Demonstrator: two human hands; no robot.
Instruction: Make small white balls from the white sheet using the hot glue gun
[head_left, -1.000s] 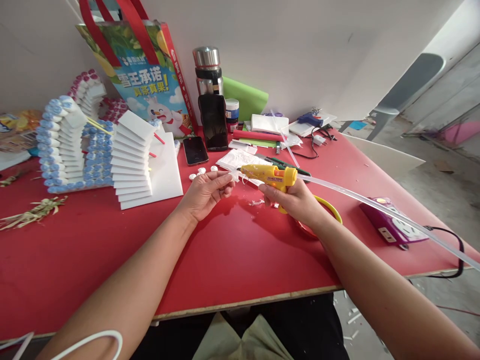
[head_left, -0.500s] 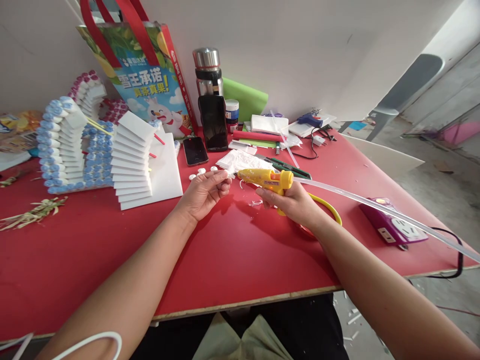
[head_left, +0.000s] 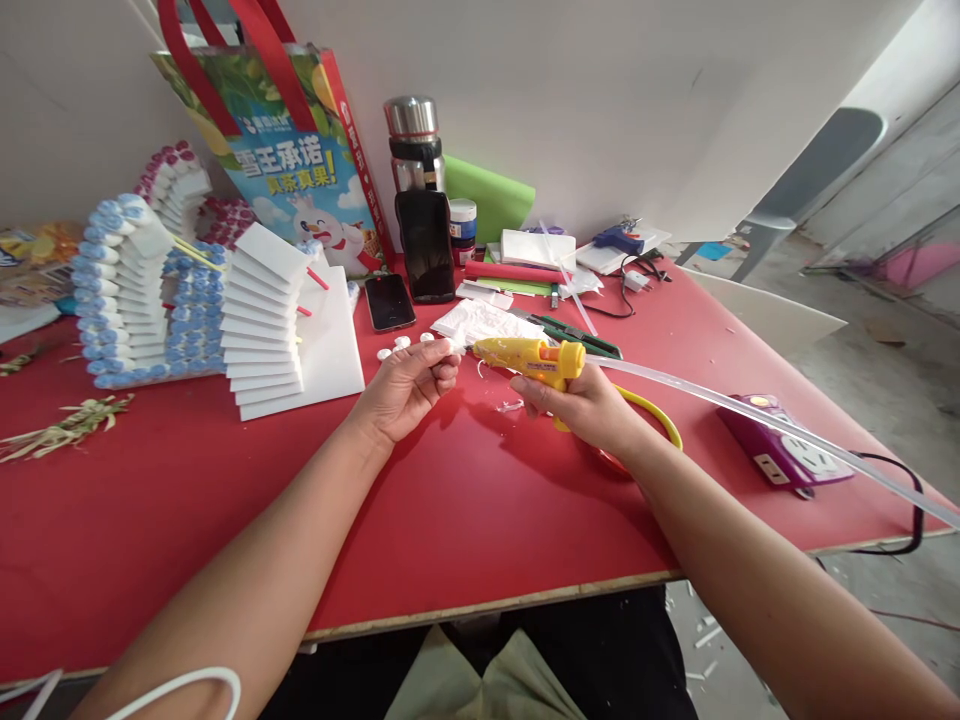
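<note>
My right hand (head_left: 574,400) is wrapped round the handle of a yellow hot glue gun (head_left: 514,354), its nozzle pointing left. A long clear glue stick (head_left: 720,398) sticks out of the gun's back and runs off to the right. My left hand (head_left: 412,388) is closed in a pinch on a small white piece (head_left: 456,346), mostly hidden by the fingertips, right at the nozzle. Several small white round pieces (head_left: 403,342) lie just beyond the left hand. Behind the nozzle, a crumpled white sheet (head_left: 484,322) rests on the red table (head_left: 465,530).
To the left stand stepped white board models (head_left: 266,320) with blue-and-white rolls (head_left: 112,290). A printed bag (head_left: 300,170), a steel flask (head_left: 412,130) and two phones (head_left: 424,245) are at the back. A green cutter (head_left: 577,335) lies behind the gun; a purple power socket (head_left: 787,450) sits right.
Both hands stay almost in place. The glue gun's nozzle remains at the white piece in my left fingers; only a very slight shift of the view shows.
</note>
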